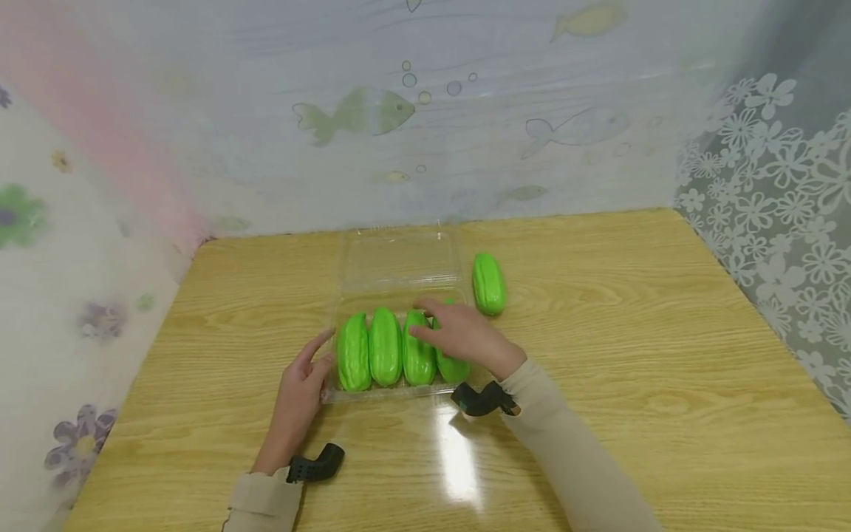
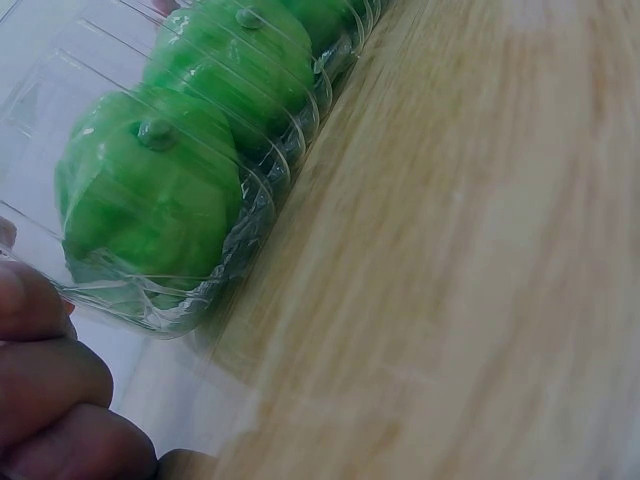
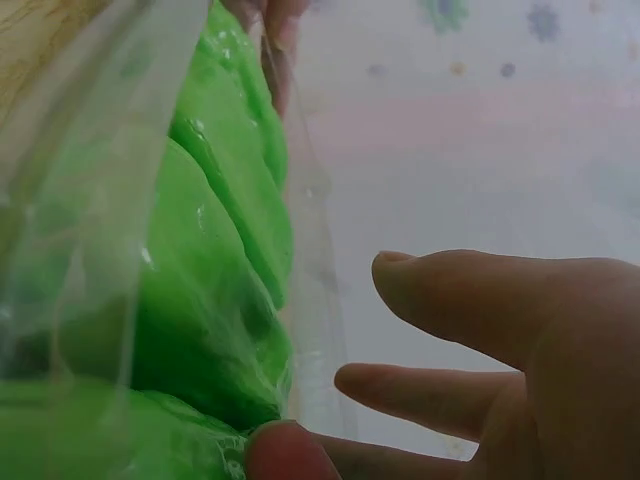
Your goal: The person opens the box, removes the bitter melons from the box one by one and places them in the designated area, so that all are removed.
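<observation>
A hinged clear plastic box [image 1: 392,396] lies with its lid [image 1: 402,258] folded back, away from me. Inside it, several green ridged gourd-like vegetables [image 1: 385,347] stand side by side in a row. My left hand [image 1: 297,391] holds the box at its left side; in the left wrist view its curled fingers [image 2: 60,380] are by the box's corner. Over the two rightmost vegetables is my right hand [image 1: 468,336], which partly hides them. Its fingers look straight and spread in the right wrist view, one fingertip [image 3: 290,450] touching or very near a vegetable.
Another green gourd-like vegetable [image 1: 489,284] lies on the wooden table [image 1: 631,355], right of the lid. Patterned curtains [image 1: 465,162] hang behind the table and at its sides. Each wrist wears a black device [image 1: 319,464].
</observation>
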The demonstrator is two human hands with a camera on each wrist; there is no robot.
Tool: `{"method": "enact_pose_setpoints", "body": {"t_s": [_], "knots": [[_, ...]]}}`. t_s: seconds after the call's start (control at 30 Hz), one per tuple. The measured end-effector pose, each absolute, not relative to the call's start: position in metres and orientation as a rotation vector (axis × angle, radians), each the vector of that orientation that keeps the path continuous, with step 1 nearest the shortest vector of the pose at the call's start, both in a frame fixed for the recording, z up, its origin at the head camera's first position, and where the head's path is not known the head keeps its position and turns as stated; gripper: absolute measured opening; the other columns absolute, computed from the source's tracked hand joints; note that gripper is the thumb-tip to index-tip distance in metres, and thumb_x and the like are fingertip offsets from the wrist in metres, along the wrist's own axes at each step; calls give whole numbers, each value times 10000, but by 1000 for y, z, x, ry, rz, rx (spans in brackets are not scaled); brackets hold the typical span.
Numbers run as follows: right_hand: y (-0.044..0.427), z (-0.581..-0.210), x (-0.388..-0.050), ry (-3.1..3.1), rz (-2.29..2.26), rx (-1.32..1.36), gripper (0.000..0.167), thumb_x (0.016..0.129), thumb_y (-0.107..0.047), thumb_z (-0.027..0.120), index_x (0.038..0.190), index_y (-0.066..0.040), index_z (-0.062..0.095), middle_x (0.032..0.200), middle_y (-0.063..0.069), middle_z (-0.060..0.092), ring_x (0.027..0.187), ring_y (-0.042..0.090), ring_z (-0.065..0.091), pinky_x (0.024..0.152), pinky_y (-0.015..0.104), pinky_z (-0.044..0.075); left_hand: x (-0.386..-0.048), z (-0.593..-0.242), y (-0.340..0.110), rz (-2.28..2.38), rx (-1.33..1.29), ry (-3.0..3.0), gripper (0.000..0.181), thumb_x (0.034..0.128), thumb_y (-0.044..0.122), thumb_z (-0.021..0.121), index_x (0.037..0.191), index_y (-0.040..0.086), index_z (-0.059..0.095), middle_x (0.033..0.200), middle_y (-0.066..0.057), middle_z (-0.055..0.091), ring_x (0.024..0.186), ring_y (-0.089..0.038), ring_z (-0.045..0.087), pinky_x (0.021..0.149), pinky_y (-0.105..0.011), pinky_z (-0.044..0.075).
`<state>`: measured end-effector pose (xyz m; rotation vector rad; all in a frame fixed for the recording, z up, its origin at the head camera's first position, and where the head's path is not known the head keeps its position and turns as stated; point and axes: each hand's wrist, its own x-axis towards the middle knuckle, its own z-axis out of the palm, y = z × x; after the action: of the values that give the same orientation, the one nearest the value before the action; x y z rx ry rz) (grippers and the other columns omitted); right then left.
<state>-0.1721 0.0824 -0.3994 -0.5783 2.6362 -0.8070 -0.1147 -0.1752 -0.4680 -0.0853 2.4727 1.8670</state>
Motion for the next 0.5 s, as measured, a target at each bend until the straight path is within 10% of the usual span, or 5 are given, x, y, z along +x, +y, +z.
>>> {"method": "enact_pose_setpoints", "body": {"t_s": [0.13, 0.5], "knots": [[79, -401, -174, 2699, -705, -624, 534, 906, -474, 429, 1343, -167, 400, 1257, 33, 505, 1092, 219, 501, 872, 379, 404, -118, -470, -177, 1860, -62, 2465, 384, 934, 336, 456, 1313, 282, 426, 512, -20, 416, 429, -113, 385, 402, -287, 361], [62, -406, -171, 2765, -214, -652, 613, 878, -539, 427, 1389, -216, 325, 1317, 65, 432, 1034, 262, 532, 677, 359, 459, -130, -475, -181, 1870, -77, 2452, 360, 929, 341, 467, 1286, 297, 452, 517, -35, 421, 430, -123, 383, 400, -289, 358]]}}
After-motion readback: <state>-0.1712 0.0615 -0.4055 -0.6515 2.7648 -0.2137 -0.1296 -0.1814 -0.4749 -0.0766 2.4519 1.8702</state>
